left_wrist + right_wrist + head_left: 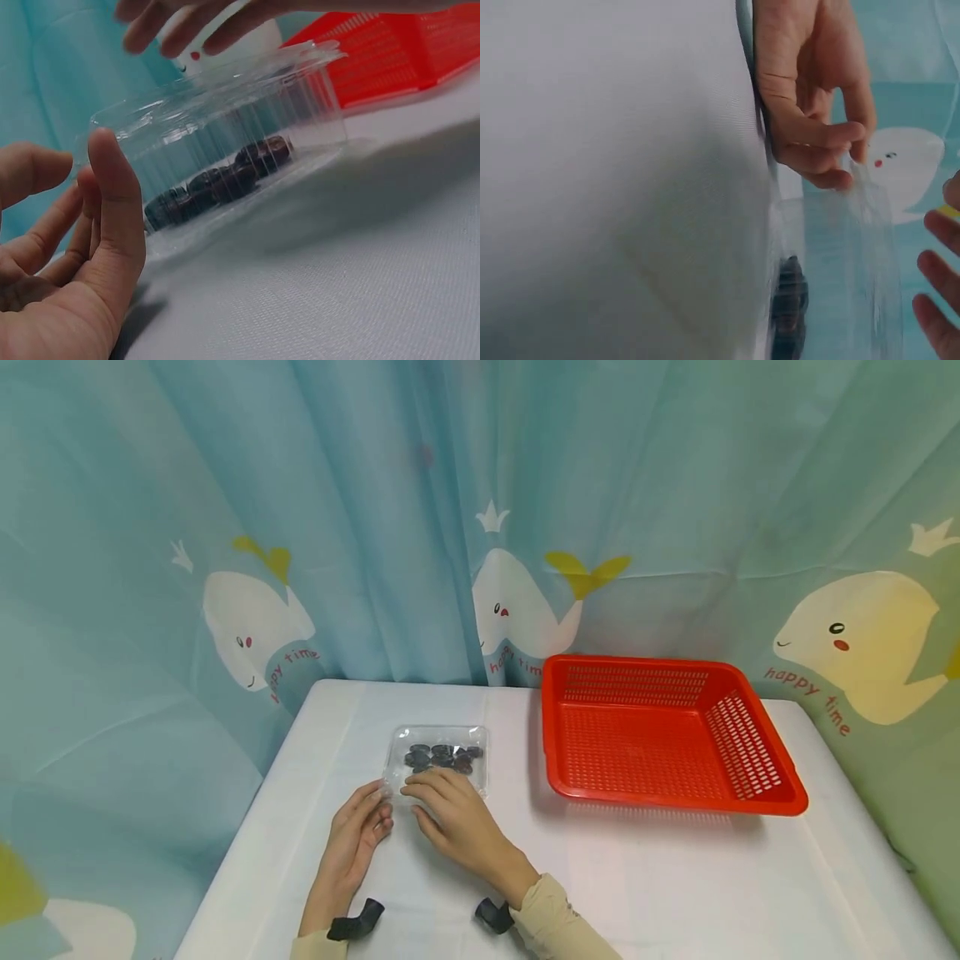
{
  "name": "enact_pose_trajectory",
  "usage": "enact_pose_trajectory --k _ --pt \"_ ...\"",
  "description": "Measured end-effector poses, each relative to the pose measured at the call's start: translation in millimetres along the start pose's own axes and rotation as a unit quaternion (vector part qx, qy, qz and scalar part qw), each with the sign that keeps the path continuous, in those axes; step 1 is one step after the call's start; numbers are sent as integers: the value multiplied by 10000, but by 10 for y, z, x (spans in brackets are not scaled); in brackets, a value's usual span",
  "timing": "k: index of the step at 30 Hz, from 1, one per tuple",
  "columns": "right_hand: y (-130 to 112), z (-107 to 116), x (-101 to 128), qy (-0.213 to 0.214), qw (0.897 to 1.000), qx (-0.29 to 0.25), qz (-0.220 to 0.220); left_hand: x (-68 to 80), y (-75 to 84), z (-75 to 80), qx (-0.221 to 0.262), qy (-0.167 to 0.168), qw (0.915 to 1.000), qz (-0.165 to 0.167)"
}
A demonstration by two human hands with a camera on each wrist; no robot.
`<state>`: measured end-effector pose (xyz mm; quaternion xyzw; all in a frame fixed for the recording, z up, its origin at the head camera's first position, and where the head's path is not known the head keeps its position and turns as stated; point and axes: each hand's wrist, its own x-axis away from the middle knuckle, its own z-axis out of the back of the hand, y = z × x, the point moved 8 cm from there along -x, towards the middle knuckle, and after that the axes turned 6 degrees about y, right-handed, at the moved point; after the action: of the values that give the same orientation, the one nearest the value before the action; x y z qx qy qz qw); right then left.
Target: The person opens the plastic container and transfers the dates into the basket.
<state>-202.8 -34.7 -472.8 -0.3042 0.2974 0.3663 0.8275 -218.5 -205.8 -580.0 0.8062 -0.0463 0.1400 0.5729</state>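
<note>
A clear plastic box point(441, 734) with a lid stands on the white table. Inside lie several dark, shiny, rounded pieces point(442, 759), whose kind I cannot make out. At the box's near left corner, my left hand point(356, 839) pinches the rim between thumb and fingers, as the right wrist view shows too. Over the near right side of the box hovers my right hand point(459, 824), fingers loosely bent and holding nothing. In the left wrist view, a gap shows between the right fingertips point(174, 46) and the lid point(225, 94).
To the right of the box stands a red plastic basket point(637, 795) with slotted walls. A white cloth point(675, 893) covers the table. Behind it hangs a blue-green curtain point(375, 527) printed with whales. Each wrist wears a black mount point(357, 922).
</note>
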Motion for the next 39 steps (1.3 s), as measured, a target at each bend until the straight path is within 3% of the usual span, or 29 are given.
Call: enact_pose_trajectory --k 5,14,20,28,39 --pt "-1 -177 -110 -258 9980 579 63 -35 -15 7 19 -54 10000 -17" --pt "25 -443 -189 -972 9891 1093 -162 -37 -34 8 2 -105 9999 69" --pt "5 -495 -225 -1087 9869 1182 -167 -24 -44 32 14 -78 10000 31" --pt "-22 -522 -237 -938 9840 1510 73 -12 -24 13 101 -312 9995 6" --pt "-29 -538 -234 -856 9847 1478 332 -8 -16 -12 133 -465 9988 49"
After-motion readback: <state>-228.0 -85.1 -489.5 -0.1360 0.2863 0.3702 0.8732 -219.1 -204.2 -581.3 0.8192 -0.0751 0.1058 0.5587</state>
